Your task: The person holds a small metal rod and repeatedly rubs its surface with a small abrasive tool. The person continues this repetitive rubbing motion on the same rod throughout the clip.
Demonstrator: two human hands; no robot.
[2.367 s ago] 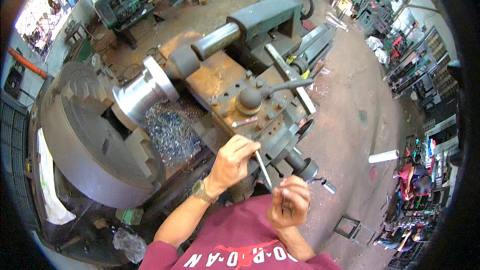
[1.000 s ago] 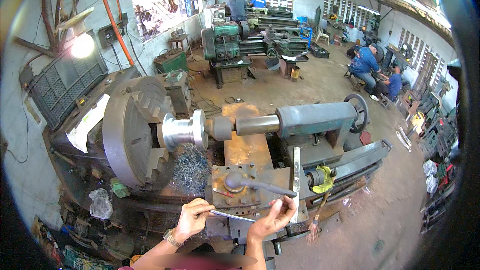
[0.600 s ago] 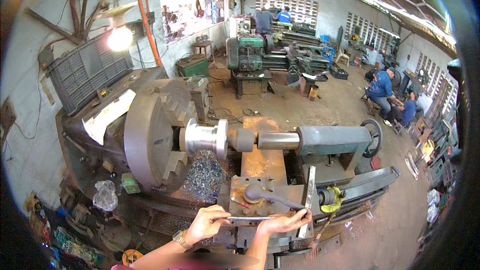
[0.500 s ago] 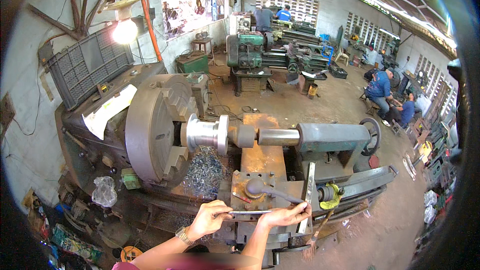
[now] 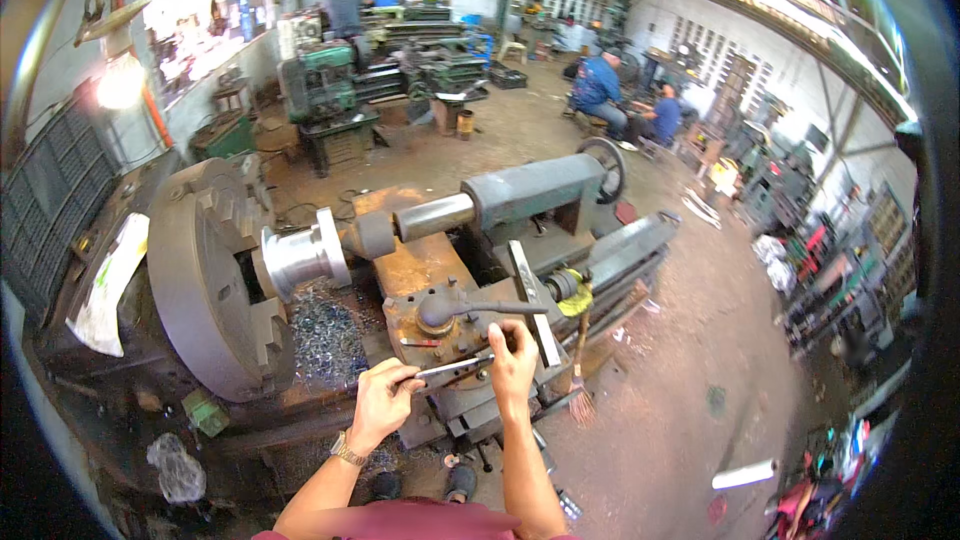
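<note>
The thin rod (image 5: 455,369) slants from near left to far right, on the lever's (image 5: 500,307) near side; the left hand (image 5: 385,400) pinches its left end. Whether the right hand (image 5: 513,365) grips, I can't tell.

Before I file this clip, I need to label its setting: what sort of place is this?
Most likely a machine shop: the lathe's big chuck has a shiny metal part beside its jaws, shavings are heaped below, and a green machine stands farther back.
</note>
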